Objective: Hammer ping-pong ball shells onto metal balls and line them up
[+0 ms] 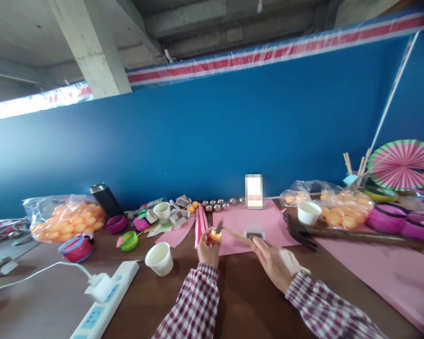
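Note:
My left hand (208, 248) is closed around a small orange ball (216, 235), held over the edge of a pink sheet (233, 245). In my right hand (272, 261) is the light wooden handle of a small tool (238, 236), which looks like a hammer. Its dark, pointed head touches or overlaps the ball; I cannot tell which. Beyond my hands, a row of shiny metal balls (217, 205) lines the back of the table. A small dark object (254, 234) lies on the pink sheet just past my right fingers.
A white cup (159, 260) and a power strip (106, 301) with a plugged-in charger are on the left. Bags of orange balls (70, 221) stand on both sides. A large wooden-handled hammer (353, 237) and another white cup (308, 214) are on the right. A blue partition (212, 136) rises behind.

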`<state>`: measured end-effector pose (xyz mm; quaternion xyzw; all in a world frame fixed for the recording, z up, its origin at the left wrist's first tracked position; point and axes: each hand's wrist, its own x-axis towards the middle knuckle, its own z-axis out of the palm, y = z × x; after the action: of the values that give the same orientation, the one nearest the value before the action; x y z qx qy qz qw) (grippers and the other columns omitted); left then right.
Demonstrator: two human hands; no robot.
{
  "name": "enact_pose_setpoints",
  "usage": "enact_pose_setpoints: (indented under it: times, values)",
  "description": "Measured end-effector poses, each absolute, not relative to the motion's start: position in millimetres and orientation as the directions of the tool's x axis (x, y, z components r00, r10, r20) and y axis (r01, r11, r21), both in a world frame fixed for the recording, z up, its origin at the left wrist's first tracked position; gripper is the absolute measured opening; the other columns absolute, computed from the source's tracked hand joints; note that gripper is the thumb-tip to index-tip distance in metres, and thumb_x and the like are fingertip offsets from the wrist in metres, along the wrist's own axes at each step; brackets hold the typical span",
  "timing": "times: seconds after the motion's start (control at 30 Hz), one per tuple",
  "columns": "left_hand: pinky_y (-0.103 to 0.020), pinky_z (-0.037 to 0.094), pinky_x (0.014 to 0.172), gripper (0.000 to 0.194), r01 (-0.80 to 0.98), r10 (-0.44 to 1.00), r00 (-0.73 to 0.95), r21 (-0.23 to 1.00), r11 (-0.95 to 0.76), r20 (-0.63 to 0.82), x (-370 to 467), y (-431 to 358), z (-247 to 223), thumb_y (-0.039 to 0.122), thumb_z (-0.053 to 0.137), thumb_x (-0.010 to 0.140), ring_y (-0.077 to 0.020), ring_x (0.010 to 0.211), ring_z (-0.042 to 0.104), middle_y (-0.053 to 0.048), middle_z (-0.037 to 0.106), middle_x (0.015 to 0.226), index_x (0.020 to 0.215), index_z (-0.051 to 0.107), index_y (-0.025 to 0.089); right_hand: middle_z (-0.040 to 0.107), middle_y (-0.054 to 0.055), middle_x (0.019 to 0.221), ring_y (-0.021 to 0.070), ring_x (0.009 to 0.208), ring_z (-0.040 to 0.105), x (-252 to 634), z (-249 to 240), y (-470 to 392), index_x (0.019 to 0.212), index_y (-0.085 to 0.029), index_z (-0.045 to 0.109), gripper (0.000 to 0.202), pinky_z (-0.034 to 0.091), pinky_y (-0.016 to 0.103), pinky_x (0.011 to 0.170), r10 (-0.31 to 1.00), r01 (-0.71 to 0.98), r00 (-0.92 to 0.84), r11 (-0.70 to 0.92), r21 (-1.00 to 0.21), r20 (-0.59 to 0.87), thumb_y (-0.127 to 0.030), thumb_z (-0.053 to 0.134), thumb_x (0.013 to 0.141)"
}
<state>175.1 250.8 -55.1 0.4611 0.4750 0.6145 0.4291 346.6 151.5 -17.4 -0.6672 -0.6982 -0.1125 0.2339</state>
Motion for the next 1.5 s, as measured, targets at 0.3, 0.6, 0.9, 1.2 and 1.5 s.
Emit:
enact_pose_setpoints:
  times: [0.3,0.6,0.9,1.2,1.5]
  values:
    - [-0.025,0.049,0.064,0.041,-0.076,0.957,-0.236,0.979,-0.190,0.167,174.5,251.3,-53.6,0.016,0.069,0.051,-0.0129,0.068,0.059,-0.006,0.063,0.081,0.090,0.058,0.013,0.067,-0.001,0.079,0.0111,0.052,0.059,345.6,-17.7,150.7,0.107,-0.028,0.048,0.028,0.029,0.020,0.042,0.872,0.978,0.011,0.093,-0.188,0.489,-0.035,0.030,0.086]
    - [-0.027,0.048,0.069,0.043,-0.172,0.971,-0.161,0.963,-0.206,0.178,176.2,248.2,-53.9,0.018,0.069,0.054,-0.0143,0.076,0.060,-0.007,0.063,0.085,0.094,0.055,0.014,0.066,-0.001,0.069,0.0112,0.050,0.059,347.0,-16.8,151.3,0.105,-0.027,0.049,0.029,0.027,0.020,0.042,0.877,0.972,0.044,0.074,-0.225,0.478,-0.032,0.028,0.087]
    - [-0.024,0.049,0.063,0.051,-0.284,0.992,-0.095,0.952,-0.110,0.086,177.6,248.9,-58.2,0.029,0.069,0.057,-0.0122,0.071,0.060,-0.009,0.061,0.086,0.102,0.049,0.013,0.064,-0.002,0.065,0.0100,0.047,0.055,351.0,-13.2,151.5,0.095,-0.026,0.052,0.029,0.023,0.020,0.042,0.874,0.964,0.062,0.072,-0.255,0.483,-0.035,0.026,0.087]
    - [-0.024,0.049,0.064,0.063,-0.338,0.992,-0.090,0.935,-0.109,0.083,180.0,246.4,-54.8,0.032,0.069,0.058,-0.0102,0.065,0.060,-0.005,0.062,0.077,0.113,0.046,0.013,0.065,-0.002,0.069,0.0109,0.052,0.058,350.9,-17.4,151.9,0.102,-0.027,0.049,0.028,0.024,0.021,0.043,0.870,0.968,0.060,0.069,-0.240,0.489,-0.035,0.027,0.087]
    - [-0.027,0.048,0.070,0.055,-0.282,0.985,-0.107,0.946,-0.159,0.134,179.1,249.2,-58.8,0.026,0.070,0.056,-0.0134,0.075,0.060,-0.008,0.063,0.087,0.107,0.052,0.013,0.064,-0.002,0.065,0.0117,0.052,0.059,350.5,-16.4,151.7,0.103,-0.027,0.049,0.028,0.024,0.021,0.043,0.882,0.965,0.063,0.065,-0.254,0.466,-0.035,0.028,0.087]
